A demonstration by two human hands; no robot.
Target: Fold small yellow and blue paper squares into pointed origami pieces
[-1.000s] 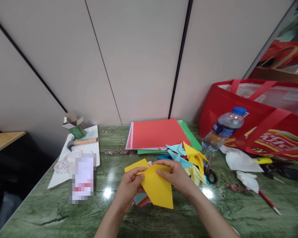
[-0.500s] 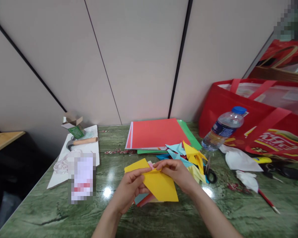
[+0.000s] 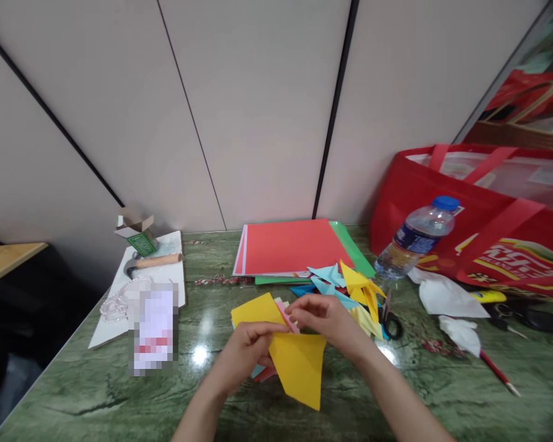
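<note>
My left hand (image 3: pixel 251 350) pinches a yellow sheet of paper (image 3: pixel 300 368) along its upper edge. The sheet hangs down to the right of the fingers. My right hand (image 3: pixel 325 316) is just above the sheet's right corner, with loosely curved fingers and no paper visibly gripped. Its fingertips are close to a pink paper edge (image 3: pixel 286 314). Under my hands lies a pile of coloured papers, with another yellow piece (image 3: pixel 255 308) on its left side. My left hand and the hanging sheet hide much of the pile.
Folded paper pieces (image 3: pixel 362 287) and scissors (image 3: pixel 391 320) lie to the right. Coloured sheets (image 3: pixel 299 245) are stacked behind. Farther right are a bottle (image 3: pixel 417 239), a red bag (image 3: pixel 410 184) and a red pen (image 3: pixel 498 371). A wooden-handled tool (image 3: pixel 156 262) and small box (image 3: pixel 141 239) sit at left.
The yellow sheet has swung lower, its bottom corner now nearer me. My right fingers have come off its upper edge, while my left hand keeps hold and has shifted slightly right.
</note>
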